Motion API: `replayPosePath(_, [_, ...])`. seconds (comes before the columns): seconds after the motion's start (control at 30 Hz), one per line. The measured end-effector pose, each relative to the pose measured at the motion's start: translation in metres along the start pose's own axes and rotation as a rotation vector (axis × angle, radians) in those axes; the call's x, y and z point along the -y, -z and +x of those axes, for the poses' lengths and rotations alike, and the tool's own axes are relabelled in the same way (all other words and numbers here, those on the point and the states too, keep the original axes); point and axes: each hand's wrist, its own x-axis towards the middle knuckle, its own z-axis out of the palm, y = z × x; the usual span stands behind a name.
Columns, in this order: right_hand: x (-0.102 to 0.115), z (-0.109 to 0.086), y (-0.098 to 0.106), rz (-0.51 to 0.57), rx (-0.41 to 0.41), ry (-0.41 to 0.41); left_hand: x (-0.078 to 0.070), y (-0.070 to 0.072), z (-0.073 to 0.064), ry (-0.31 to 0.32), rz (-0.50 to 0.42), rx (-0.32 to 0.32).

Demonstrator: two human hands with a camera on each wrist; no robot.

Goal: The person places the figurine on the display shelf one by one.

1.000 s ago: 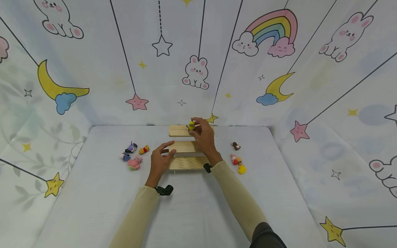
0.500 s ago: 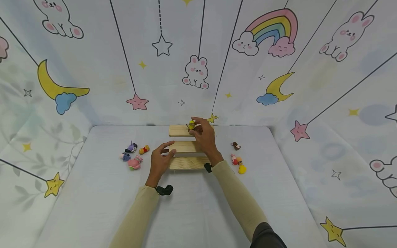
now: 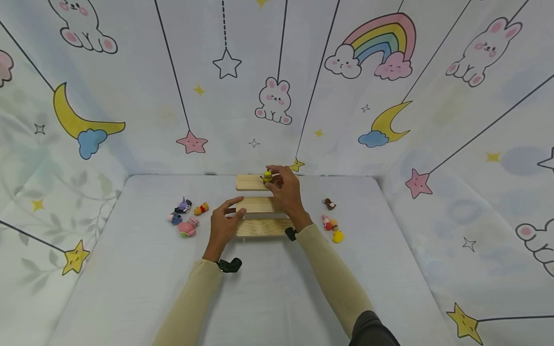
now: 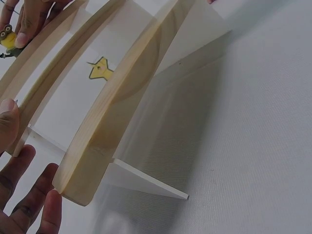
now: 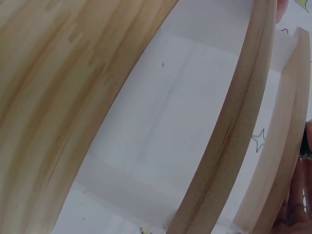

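Note:
A small yellow minion figurine (image 3: 267, 176) with goggles stands on the top board (image 3: 248, 183) of a three-tier wooden display shelf (image 3: 261, 228). My right hand (image 3: 287, 192) pinches it between thumb and fingers. The left wrist view shows the minion (image 4: 9, 41) upright beside the right thumb. My left hand (image 3: 222, 226) grips the left end of the middle board (image 3: 259, 205). Its thumb lies at that board while the other fingers reach round the ends, close to the lowest board (image 4: 97, 151). In the right wrist view, the right fingers (image 5: 296, 195) show only at the edge, behind the boards.
Left of the shelf lie several small figures, among them a Winnie-the-Pooh figure (image 3: 201, 209) and a pink one (image 3: 188, 228). To the right are a brown figure (image 3: 329, 203), a red-and-white one (image 3: 326, 222) and a yellow one (image 3: 338, 236). A printed cloth wall (image 3: 233, 120) rises behind.

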Motion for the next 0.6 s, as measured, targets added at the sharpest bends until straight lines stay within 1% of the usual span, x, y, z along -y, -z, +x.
replayPosePath(0.17, [0.0006, 0.0001, 0.0007, 0.004, 0.011, -0.008, 0.0001, 0.0004, 0.0, 0.002, -0.002, 0.002])
replayPosePath(0.4, [0.0008, 0.0005, 0.0011, 0.019, 0.01, 0.002, -0.0021, 0.0012, -0.0003, 0.011, 0.005, 0.006])
replayPosePath(0.6, [-0.0013, -0.0002, 0.0012, 0.029, 0.018, -0.01, -0.0013, 0.0009, -0.0009, 0.016, 0.013, 0.004])
